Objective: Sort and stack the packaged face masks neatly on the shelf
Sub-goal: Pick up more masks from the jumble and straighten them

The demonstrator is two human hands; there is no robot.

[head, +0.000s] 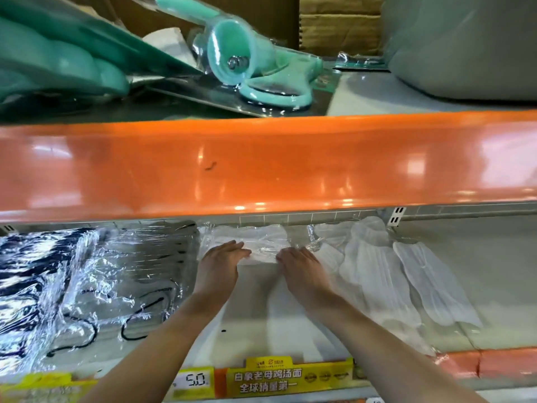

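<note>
Orange shelf beam (261,164) runs full width, glossy, small dark mark left of centre. Above the beam, left: teal moulded plastic item (52,62). Above it, centre: teal funnel-shaped gadget in clear blister pack (235,53) lying tilted (metal nut visible in its mouth), ring handle toward the beam. Above it, right: large grey-white bag (465,48). Behind those, cardboard boxes (340,21). Well below the beam, at the lower shelf's front edge: yellow promo sign with Chinese print (293,376), white price tag reading 5.0 (193,381) just left of it.
</note>
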